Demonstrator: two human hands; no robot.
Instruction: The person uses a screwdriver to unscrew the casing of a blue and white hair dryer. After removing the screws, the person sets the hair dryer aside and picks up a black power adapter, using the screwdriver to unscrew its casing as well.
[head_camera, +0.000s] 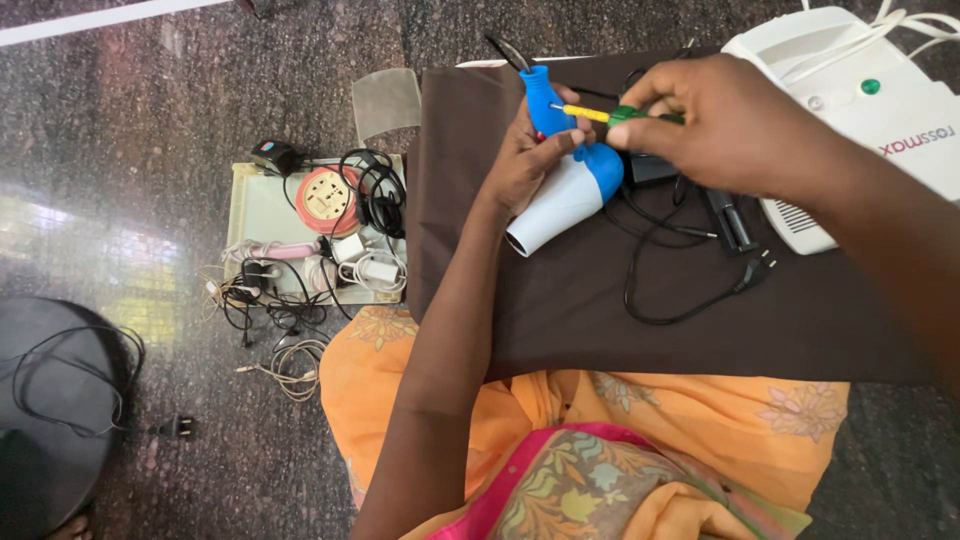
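A person seated on a dark stone floor works over a brown cloth spread before the knees. The left hand is closed around a blue-and-white hair dryer, gripping it near the joint of handle and body, the blue handle pointing away and the white nozzle angled down toward the cloth. The right hand pinches a screwdriver with a green-and-yellow handle, held level, its tip seemingly set against the dryer beside the left fingers, though the contact point is hidden. Under the right hand lies a tangle of black cable ending in a plug, all on the cloth. At the cloth's far right corner stands a white machine with a green button and pale tubing. To the left, just beside the cloth, a cream tray holds an orange round socket, white chargers and knotted wires that spill onto the floor. A dark round object wound with cable sits at the lower left edge.
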